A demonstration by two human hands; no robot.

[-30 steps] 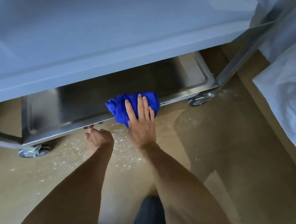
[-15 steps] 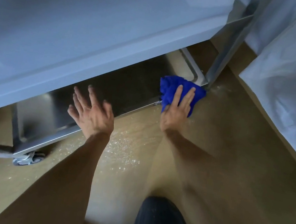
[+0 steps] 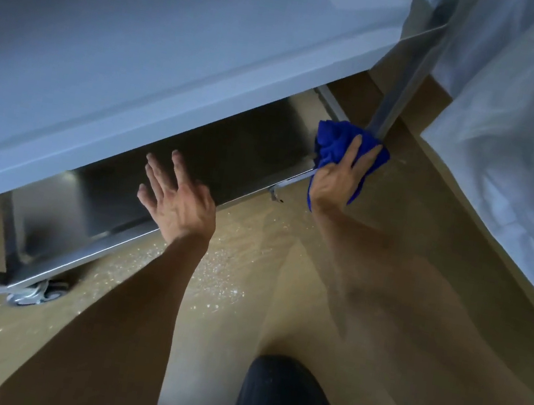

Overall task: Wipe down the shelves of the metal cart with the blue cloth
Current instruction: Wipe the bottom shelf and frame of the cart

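A: Your right hand point(image 3: 340, 178) has run the blue cloth point(image 3: 336, 143) along the front lip of the bottom shelf point(image 3: 231, 155) to its right corner, against the cart post point(image 3: 399, 94). Your fingers lie fairly straight, pressing the bunched cloth down.

B: And your left hand point(image 3: 179, 203)?

A: It was down at the rim a second ago; now it's lifted, fingers spread, holding nothing, above the shelf edge.

B: Meaning?

A: I'd judge the front edge pass done; the shelf interior is likely next.

B: Blind spots?

A: The upper shelf point(image 3: 143, 45) hides most of the bottom shelf. That corner is under the cloth, the right arm is blurred, and only one caster point(image 3: 37, 294) shows.
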